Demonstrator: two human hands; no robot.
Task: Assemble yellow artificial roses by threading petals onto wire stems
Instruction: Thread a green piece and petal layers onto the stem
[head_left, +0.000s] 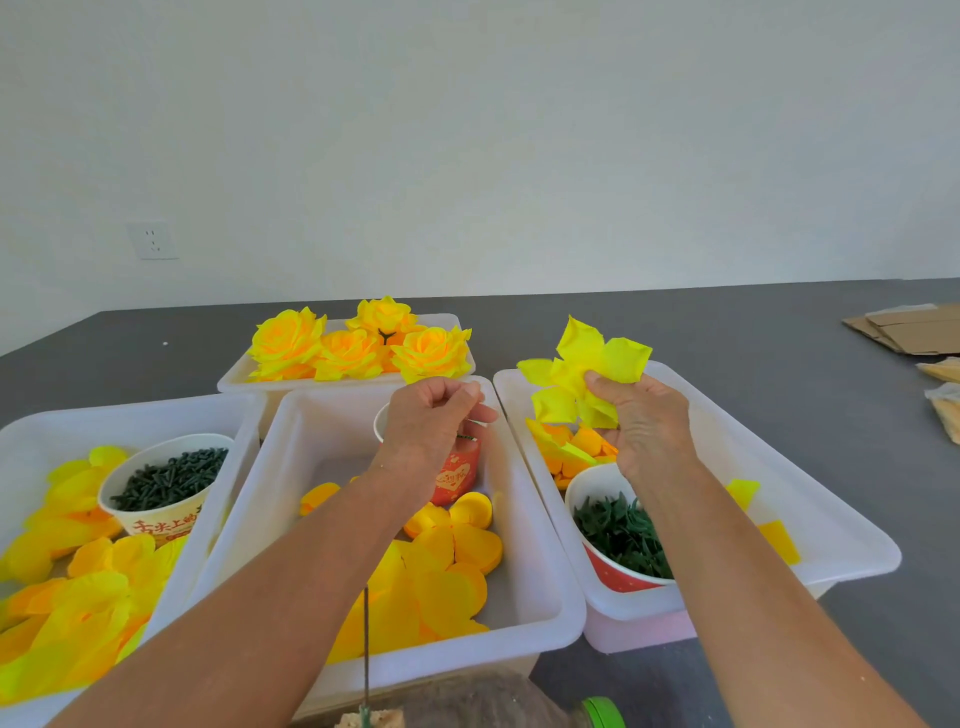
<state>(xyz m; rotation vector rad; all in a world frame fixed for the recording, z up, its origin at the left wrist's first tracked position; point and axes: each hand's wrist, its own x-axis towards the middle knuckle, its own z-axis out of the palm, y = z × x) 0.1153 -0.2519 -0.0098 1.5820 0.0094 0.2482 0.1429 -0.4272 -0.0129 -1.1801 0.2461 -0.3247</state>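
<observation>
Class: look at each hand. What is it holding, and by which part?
Right hand pinches a yellow petal piece near its centre. Left hand fingers are closed; what they hold cannot be told.

The scene is bright and evenly lit by soft, diffuse light, with no hard shadows; only faint shade lies inside the white bins (524, 597) and under the forearms. The yellow petals (582, 364) are so saturated they nearly glow, losing some surface detail. The white wall (467, 130) reads flat and slightly grey. Wide-angle distortion bows the far edge of the tabletop (779, 332) and stretches things near the frame's borders. Focus is fairly sharp centrally, softer at the bottom edge.
</observation>
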